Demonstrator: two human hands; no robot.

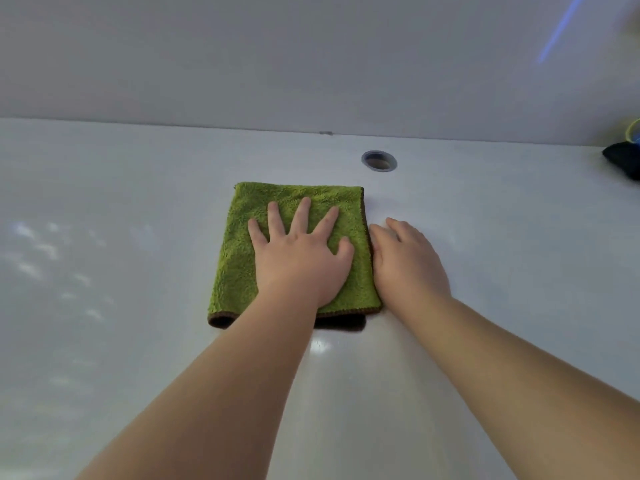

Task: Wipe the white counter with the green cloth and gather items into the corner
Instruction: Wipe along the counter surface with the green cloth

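surface (121,237): white and glossy, spanning the whole width; pale blotches of reflected light at left, one bright spot just on the near side of the cloth.
green cloth (242,258): folded into a thick rectangle, fluffy side up, flat on the surface at mid-scene; left and far parts uncovered.
brown trim (221,320): stitched along the cloth's near and right edges; folded layers showing at the near-left corner.
left hand (301,254): open, palm down, fingers straight and spread wide. Pressed flat on the near-right part of the green cloth, thumb pointing right toward the cloth's right edge.
right hand (410,263): open as well, palm down on the bare surface just right of the cloth, fingers together and angled far-left. Inner side touching the cloth's right edge or just shy of it — cannot tell which.
forearms (242,393): bare, entering from near-left and near-right, converging toward the cloth.
round hole (379,161): grey-ringed, set in the surface near the cloth's far-right corner but apart from it; on the far side of the right hand.
wall (277,57): plain and pale, rising from the far edge of the surface.
dark object (621,157): black and soft-looking, far right, cut off by the frame; well apart from the cloth and both hands.
yellow-green rim (634,133): just behind the dark object, mostly out of frame — too little visible to name.
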